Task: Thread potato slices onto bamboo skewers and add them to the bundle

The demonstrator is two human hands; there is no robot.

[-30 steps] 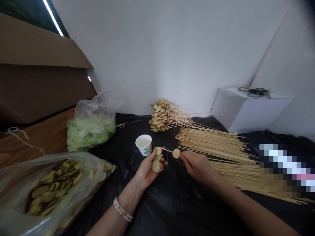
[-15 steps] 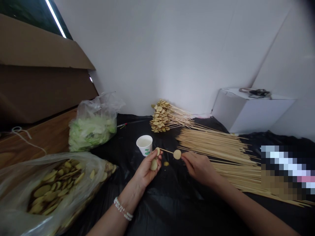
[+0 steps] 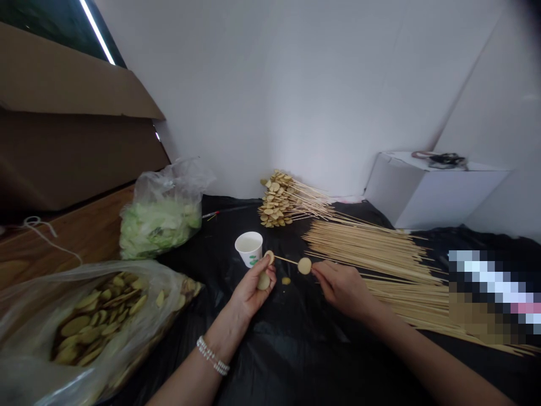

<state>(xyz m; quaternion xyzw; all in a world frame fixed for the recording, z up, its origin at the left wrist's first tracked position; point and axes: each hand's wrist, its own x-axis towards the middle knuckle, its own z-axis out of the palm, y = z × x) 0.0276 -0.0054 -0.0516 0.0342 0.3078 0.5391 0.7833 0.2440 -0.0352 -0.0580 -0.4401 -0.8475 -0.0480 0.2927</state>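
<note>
My left hand (image 3: 253,287) is closed around pale round slices (image 3: 264,281), with one slice (image 3: 269,257) pinched at its fingertips. That slice touches the left end of a thin wooden stick (image 3: 286,259). On the stick, near my right fingers, sits another round slice (image 3: 305,266). My right hand (image 3: 338,285) pinches the stick just right of this slice. Behind my left hand stands a white paper cup (image 3: 249,248). A small yellowish piece (image 3: 286,281) lies on the black sheet (image 3: 287,344) between my hands.
Bare sticks (image 3: 367,248) lie spread at the right, below a pile of skewered slices (image 3: 276,200). An open bag of slices (image 3: 97,321) and a bag of green vegetable (image 3: 158,225) stand left. Behind are a cardboard box (image 3: 76,158) and white box (image 3: 439,194).
The slice at my left fingertips has turned slightly and meets the stick's end. My left fingers have shifted a little; my right hand has hardly moved.
</note>
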